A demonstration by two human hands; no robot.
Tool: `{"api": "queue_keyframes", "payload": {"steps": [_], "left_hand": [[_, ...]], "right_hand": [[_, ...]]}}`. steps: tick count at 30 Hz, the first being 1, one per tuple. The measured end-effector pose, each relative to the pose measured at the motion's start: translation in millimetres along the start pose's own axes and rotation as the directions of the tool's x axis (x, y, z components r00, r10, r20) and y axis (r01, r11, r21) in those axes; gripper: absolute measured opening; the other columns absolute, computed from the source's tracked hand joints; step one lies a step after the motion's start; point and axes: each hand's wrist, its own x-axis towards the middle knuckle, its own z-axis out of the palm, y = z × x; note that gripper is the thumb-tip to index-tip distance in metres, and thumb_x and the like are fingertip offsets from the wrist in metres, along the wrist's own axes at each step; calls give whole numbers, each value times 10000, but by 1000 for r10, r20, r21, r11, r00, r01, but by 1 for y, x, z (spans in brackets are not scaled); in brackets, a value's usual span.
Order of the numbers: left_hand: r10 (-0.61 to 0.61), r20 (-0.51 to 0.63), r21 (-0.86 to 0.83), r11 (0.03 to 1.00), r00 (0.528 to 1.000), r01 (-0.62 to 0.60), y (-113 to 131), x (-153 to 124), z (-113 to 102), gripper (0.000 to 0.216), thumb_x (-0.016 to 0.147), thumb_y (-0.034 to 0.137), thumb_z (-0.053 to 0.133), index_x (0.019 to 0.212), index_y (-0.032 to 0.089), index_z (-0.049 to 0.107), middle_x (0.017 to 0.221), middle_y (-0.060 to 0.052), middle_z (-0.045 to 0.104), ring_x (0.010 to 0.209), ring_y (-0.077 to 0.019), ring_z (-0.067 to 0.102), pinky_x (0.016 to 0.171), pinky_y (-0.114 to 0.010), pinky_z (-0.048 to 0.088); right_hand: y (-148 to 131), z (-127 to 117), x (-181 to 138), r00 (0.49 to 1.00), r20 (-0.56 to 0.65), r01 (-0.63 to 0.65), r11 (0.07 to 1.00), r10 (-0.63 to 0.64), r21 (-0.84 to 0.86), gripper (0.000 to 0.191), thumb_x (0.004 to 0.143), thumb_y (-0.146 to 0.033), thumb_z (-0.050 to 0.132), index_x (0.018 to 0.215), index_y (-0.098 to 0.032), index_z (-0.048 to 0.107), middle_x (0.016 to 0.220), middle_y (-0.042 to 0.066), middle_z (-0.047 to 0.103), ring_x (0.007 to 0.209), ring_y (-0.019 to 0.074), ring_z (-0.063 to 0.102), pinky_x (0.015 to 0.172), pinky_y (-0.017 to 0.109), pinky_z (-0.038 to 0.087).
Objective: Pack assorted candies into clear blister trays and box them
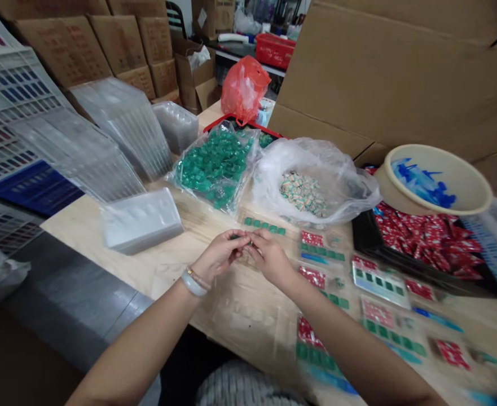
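Note:
Over the middle of the wooden table, my left hand [219, 254] and my right hand [270, 256] meet, fingertips pinched together. A bit of dark green shows between them, seemingly a small green piece, mostly covered by the fingers. Just beyond lies a clear tray with a row of green pieces [265, 226]. Behind it sit a clear bag of green pieces [214, 163] and a white plastic bag [269, 180] holding many small printed squares [303, 192]. To the right, several clear trays hold red packets [312, 276], green pieces [322, 251] and blue items [313, 258].
Stacked clear plastic trays [142, 220] stand at the left, near crates [11, 96]. At the right, a cream basin [438, 169] with blue items rests above a black tray [364, 239] of red packets. Behind are a red bag [243, 87] and a large cardboard sheet [379, 73].

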Motion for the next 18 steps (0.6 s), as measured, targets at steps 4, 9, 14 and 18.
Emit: {"api": "queue_keyframes", "payload": {"steps": [4,9,14,18], "left_hand": [[1,-16,1,1000,1000,-1,-17,-13,0,282,576,251,707,780,118,564,598,37,503,487,-31,421,486,-173,310],[104,-214,136,988,971,-75,-27,-21,-11,192,652,171,586,837,136,549,685,38,504,474,-23,384,458,-172,291],[28,-212,147,989,977,3,-39,-14,-20,291,621,59,437,887,130,529,729,7,512,574,-63,489,523,-187,368],[68,-188,231,973,980,-23,-47,-11,-23,332,643,70,443,962,158,473,767,-1,539,642,-93,533,548,-203,401]], "right_hand": [[8,1,-21,995,-34,-87,992,91,96,221,820,-174,458,991,-181,597,858,58,552,826,154,537,751,291,453],[32,9,-40,983,52,-167,981,173,-103,245,777,-96,462,991,-154,567,908,74,561,835,165,528,764,312,443],[35,15,-34,976,217,54,948,15,-312,160,807,-99,437,836,-148,587,830,74,576,842,183,487,769,314,421],[31,15,-25,937,347,184,913,-50,-365,199,828,-99,410,840,-145,603,832,76,587,843,177,493,786,307,411]]}}
